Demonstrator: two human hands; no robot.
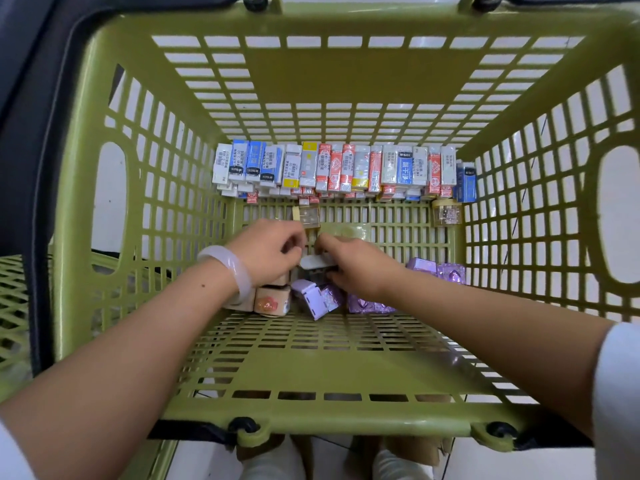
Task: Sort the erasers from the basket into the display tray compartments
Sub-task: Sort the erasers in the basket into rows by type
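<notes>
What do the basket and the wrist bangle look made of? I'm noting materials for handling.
Green basket: moulded plastic, matte with a slight sheen, judging by its uniform grid slots and rounded rim. Bangle on the left wrist: pale, glossy, translucent, possibly jade or glass; unclear which.

Both forearms are bare. The left hand (266, 249) has a thick, smooth, pale translucent bangle (230, 271) round its wrist. The right hand (356, 265) wears nothing; a white sleeve (618, 393) edge shows at four o'clock, another at seven o'clock. At six o'clock, white socks (273, 462).
</notes>
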